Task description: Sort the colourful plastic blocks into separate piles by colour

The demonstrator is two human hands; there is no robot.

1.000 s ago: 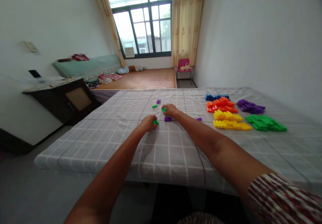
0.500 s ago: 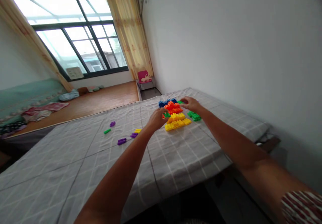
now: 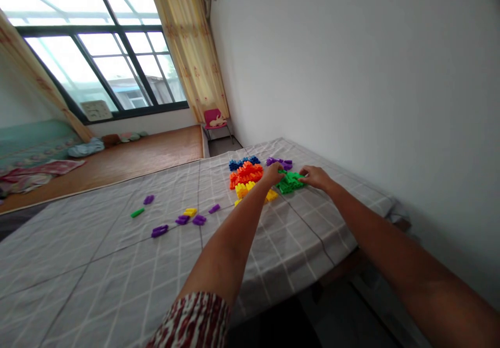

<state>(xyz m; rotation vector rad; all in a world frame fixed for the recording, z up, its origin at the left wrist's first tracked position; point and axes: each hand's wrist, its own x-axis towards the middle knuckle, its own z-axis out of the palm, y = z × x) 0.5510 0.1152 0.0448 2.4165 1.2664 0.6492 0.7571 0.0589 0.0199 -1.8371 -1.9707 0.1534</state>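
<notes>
A pile of green plastic building blocks [image 3: 289, 182] lies on the checked cloth between my two hands. At its left edge, my left hand [image 3: 273, 174] has curled fingers closed against the green blocks. My right hand [image 3: 316, 176] grips the pile's right edge with thumb and fingers pressed together. Behind the green pile are purple blocks [image 3: 279, 163]. To the left of my left hand sit orange blocks [image 3: 247, 174], with dark blue blocks [image 3: 244, 162] behind them. Yellow blocks [image 3: 244, 189] are nearer to me, partly hidden by my left forearm.
Several loose purple pieces, one a purple block [image 3: 160, 231], lie scattered to the left with a yellow block [image 3: 190, 212] and a green piece [image 3: 137, 212]. The grey checked cloth [image 3: 117, 280] covers the table. A white wall [image 3: 351, 77] runs along the right side.
Both hands have left the orange and yellow blocks and moved to the green ones. My left hand crossed over the yellow pile. The green pile looks fuller, and the view has turned slightly right.
</notes>
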